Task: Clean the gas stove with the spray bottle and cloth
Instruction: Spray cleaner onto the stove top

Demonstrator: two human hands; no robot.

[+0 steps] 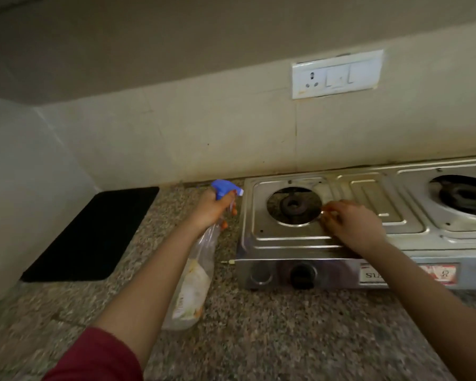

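A steel two-burner gas stove (283,237) sits on the granite counter against the wall. Its pan supports are off, and the left burner (293,204) lies bare in its round opening. My left hand (210,210) grips the neck of a clear spray bottle (194,281) with a blue trigger head, held tilted left of the stove with the nozzle toward it. My right hand (352,222) rests on the stove top, its bent fingers at the right rim of the left burner opening. Blur hides whether it pinches anything. A flat black cloth or mat (94,235) lies on the counter at the left.
The right burner (462,198) shows at the frame's right edge. A black knob (302,274) is on the stove's front panel. A white socket and switch plate (337,74) is on the tiled wall above. Speckled counter (259,331) runs in front of the stove.
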